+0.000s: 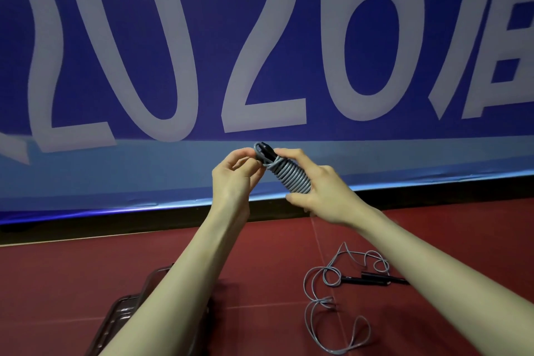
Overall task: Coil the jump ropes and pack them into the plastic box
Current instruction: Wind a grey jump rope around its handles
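Note:
A grey jump rope (pixel 289 175) is wound in tight turns around its black handles, held up in front of me. My right hand (pixel 320 192) grips the lower part of this bundle. My left hand (pixel 235 172) pinches the rope's end near the black handle tips at the top. A second grey jump rope (pixel 326 295) lies loose and tangled on the red floor at lower right, its black handles (pixel 367 280) side by side. The dark plastic box (pixel 121 315) sits on the floor at lower left, mostly hidden behind my left forearm.
A large blue banner (pixel 260 52) with pale numerals fills the upper view, ending at a black strip along the floor. The red floor (pixel 72 277) stretches around the box and the loose rope.

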Motion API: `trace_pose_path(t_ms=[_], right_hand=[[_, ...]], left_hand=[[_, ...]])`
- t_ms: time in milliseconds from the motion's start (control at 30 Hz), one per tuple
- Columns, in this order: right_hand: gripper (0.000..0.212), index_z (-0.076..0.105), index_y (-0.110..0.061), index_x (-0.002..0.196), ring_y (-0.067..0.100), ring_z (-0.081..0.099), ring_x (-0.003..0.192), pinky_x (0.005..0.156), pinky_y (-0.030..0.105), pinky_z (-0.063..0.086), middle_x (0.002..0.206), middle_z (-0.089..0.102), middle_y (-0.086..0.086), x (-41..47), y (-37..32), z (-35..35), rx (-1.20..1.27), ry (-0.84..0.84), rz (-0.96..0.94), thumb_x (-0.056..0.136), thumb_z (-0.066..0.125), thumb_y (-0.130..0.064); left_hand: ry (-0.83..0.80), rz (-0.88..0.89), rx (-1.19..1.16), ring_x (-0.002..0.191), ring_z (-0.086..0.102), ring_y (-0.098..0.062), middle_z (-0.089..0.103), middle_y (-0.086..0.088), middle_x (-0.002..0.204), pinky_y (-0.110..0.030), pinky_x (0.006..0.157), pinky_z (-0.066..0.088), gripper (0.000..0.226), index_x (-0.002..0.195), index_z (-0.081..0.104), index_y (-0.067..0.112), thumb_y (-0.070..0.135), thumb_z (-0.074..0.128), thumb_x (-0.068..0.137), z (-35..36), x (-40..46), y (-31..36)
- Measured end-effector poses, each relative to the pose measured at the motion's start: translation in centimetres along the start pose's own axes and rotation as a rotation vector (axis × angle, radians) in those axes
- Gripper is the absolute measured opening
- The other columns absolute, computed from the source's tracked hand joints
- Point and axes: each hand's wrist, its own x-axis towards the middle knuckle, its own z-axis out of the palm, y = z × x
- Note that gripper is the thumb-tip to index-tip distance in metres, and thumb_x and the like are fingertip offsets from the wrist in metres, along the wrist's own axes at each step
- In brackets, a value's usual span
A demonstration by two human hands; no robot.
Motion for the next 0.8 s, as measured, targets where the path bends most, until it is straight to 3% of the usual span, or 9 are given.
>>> trace_pose_path(t_ms=[133,267,433,567,667,733,800], right_hand=[[0.075,0.032,-0.05,0.137,0.01,0.051,0.057,0.054,0.028,0.05,0.085,0.055,-0.001,-0.4,0.0,-0.4,0.0,-0.018,-0.002,0.083,0.064,-0.009],[0.076,0.033,-0.052,0.135,0.015,0.054,0.058,0.054,0.037,0.055,0.09,0.058,0.004,-0.3,-0.4,-0.7,-0.002,-0.041,-0.005,0.082,0.064,-0.007],[0.074,0.036,-0.053,0.131,0.015,0.052,0.053,0.05,0.037,0.052,0.089,0.059,0.007,-0.4,0.1,-0.5,0.046,-0.078,0.032,0.081,0.064,-0.005],[0.073,0.037,-0.052,0.13,0.013,0.05,0.051,0.047,0.034,0.049,0.085,0.058,0.006,-0.2,0.3,0.1,0.049,-0.094,0.05,0.08,0.064,-0.006],[0.073,0.038,-0.05,0.131,0.013,0.052,0.045,0.044,0.025,0.047,0.085,0.057,0.007,0.3,-0.2,0.3,0.137,-0.086,0.05,0.081,0.063,-0.003],[0.073,0.038,-0.048,0.132,0.016,0.054,0.044,0.044,0.027,0.049,0.084,0.057,0.007,0.6,-0.6,0.2,0.194,-0.092,0.044,0.082,0.065,-0.003],[0.073,0.039,-0.048,0.132,0.019,0.056,0.048,0.047,0.034,0.054,0.083,0.059,0.008,0.7,-0.7,-0.1,0.249,-0.121,0.047,0.082,0.067,-0.003]], left_hand=[[-0.04,0.065,0.155,0.084,0.072,-0.019,0.071,-0.01,0.085,-0.023,0.077,0.056,0.015,0.083,0.061,0.01,-0.004,0.063,0.085,-0.2,0.2,0.0],[-0.039,0.203,0.394,0.085,0.071,-0.023,0.071,-0.009,0.088,-0.035,0.082,0.057,0.018,0.09,0.065,0.021,0.005,0.067,0.083,-1.1,0.5,-0.4],[-0.023,0.439,0.727,0.071,0.067,-0.016,0.07,-0.001,0.072,-0.03,0.071,0.055,0.003,0.083,0.069,0.011,0.01,0.067,0.084,-1.8,0.4,-0.4],[-0.007,0.633,0.963,0.078,0.062,-0.018,0.064,0.0,0.086,-0.036,0.071,0.054,0.001,0.086,0.065,0.008,0.009,0.065,0.086,-2.5,1.0,-1.2],[0.019,0.74,0.988,0.084,0.059,-0.017,0.06,0.0,0.089,-0.027,0.074,0.05,0.005,0.086,0.06,0.008,0.008,0.065,0.087,-2.6,1.2,-1.1],[0.059,0.744,0.935,0.076,0.058,-0.008,0.061,0.003,0.08,-0.012,0.069,0.042,0.009,0.084,0.055,0.011,0.007,0.062,0.088,-2.6,1.0,-0.4],[0.132,0.686,0.843,0.063,0.053,-0.004,0.058,0.003,0.069,-0.01,0.059,0.039,0.01,0.082,0.052,0.009,0.003,0.058,0.088,-2.4,0.9,0.2]])
